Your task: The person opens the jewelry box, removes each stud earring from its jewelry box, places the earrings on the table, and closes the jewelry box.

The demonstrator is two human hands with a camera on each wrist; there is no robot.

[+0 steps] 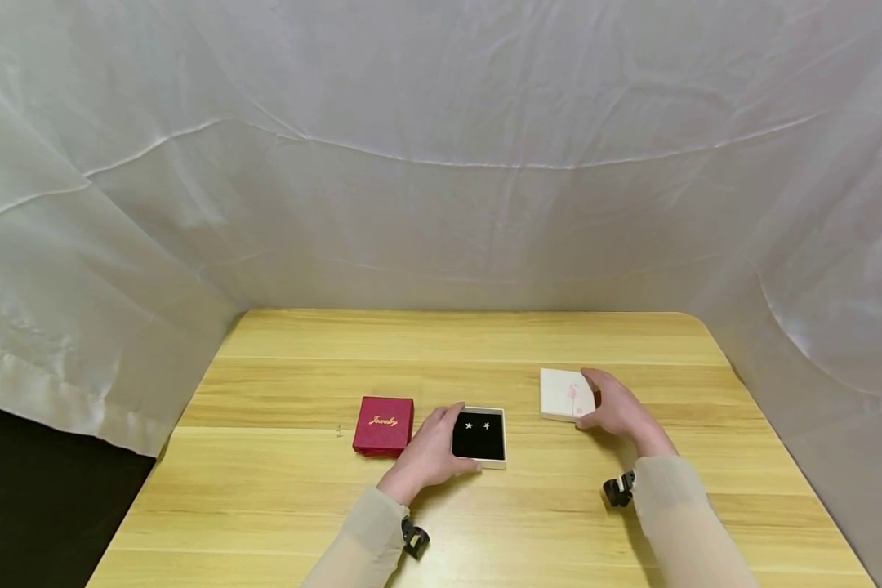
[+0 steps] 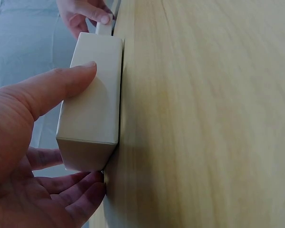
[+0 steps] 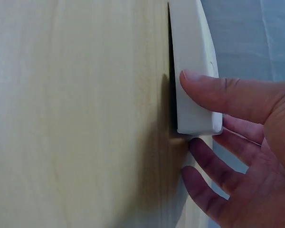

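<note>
An open white jewelry box sits on the table, its black pad bearing a pair of small silvery star-like earrings. Around its left part my left hand grips it, thumb along the near side wall and fingers at the far side. Farther right, my right hand holds a white box lid with a pink flower print by its right end. In the right wrist view the thumb presses the lid's side, and a dark gap shows between the lid and the tabletop.
A closed red box with gold "Jewelry" lettering lies just left of my left hand. The wooden table is bordered by pale hanging cloth at the back and sides. Each wrist carries a small black camera.
</note>
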